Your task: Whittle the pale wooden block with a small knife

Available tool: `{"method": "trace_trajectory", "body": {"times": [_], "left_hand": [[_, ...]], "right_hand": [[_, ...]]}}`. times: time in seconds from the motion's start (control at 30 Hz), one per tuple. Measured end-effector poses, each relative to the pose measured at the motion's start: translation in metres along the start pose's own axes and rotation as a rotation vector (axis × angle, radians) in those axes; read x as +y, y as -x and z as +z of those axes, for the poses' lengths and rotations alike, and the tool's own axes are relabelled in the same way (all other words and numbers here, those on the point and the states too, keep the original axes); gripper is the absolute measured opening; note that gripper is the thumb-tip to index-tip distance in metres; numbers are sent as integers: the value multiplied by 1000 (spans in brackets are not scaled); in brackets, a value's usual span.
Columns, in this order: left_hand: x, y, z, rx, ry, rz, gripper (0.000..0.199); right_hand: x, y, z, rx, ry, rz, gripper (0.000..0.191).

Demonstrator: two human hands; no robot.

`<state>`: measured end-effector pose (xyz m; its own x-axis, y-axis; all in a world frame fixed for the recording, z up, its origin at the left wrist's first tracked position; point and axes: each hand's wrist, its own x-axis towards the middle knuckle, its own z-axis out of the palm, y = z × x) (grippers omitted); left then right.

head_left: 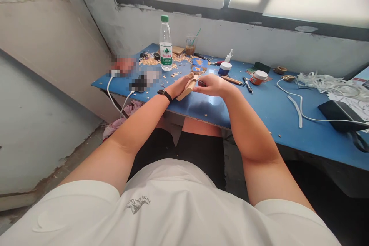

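A pale piece of wood [186, 93] with a shaped upper end is gripped in my left hand [179, 85], just over the near edge of the table. My right hand [213, 84] is closed around a slim dark carving tool [202, 82], whose front end meets the wood near its upper end. Most of the tool is hidden by my fingers, so its blade shape cannot be made out. Beyond my hands lie small blue-and-orange sandpaper-like pieces [199, 62] and scattered wood chips [180, 59].
A water bottle [166, 52] stands upright behind my left hand. Past my right hand are a blue-labelled jar [225, 69], a glue bottle [229, 56], a pen [248, 84] and an orange-labelled jar [258, 77]. White cables [301, 107] and a black case [343, 115] occupy the right side.
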<state>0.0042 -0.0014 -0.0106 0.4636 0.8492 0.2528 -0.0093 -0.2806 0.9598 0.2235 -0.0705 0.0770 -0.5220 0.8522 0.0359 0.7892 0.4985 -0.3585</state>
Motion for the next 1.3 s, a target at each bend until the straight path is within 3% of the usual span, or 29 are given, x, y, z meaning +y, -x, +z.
{"method": "trace_trajectory", "body": {"times": [0.27, 0.43, 0.57, 0.67, 0.87, 1.07, 1.2, 1.3], "left_hand": [[12, 3, -3, -17, -136, -30, 41], [4, -5, -6, 26, -128, -24, 40], [-1, -8, -14, 12, -247, 97, 27], [-2, -7, -18, 32, -250, 136, 33], [-3, -4, -10, 78, -181, 54, 49], [1, -1, -6, 111, -271, -1, 47], [5, 1, -4, 57, -224, -15, 41], [9, 1, -2, -5, -234, -11, 31]], "right_hand": [[9, -7, 9, 31, 33, -1, 79], [11, -17, 21, 132, 20, 25, 89], [18, -24, 27, 180, 39, 49, 89], [20, -26, 28, 176, 74, 80, 85], [13, -19, 19, 120, 131, 195, 84], [12, -6, 7, 22, -11, -1, 80], [20, -5, 6, 0, -94, -129, 73], [24, -7, 7, -6, -88, -119, 79]]}}
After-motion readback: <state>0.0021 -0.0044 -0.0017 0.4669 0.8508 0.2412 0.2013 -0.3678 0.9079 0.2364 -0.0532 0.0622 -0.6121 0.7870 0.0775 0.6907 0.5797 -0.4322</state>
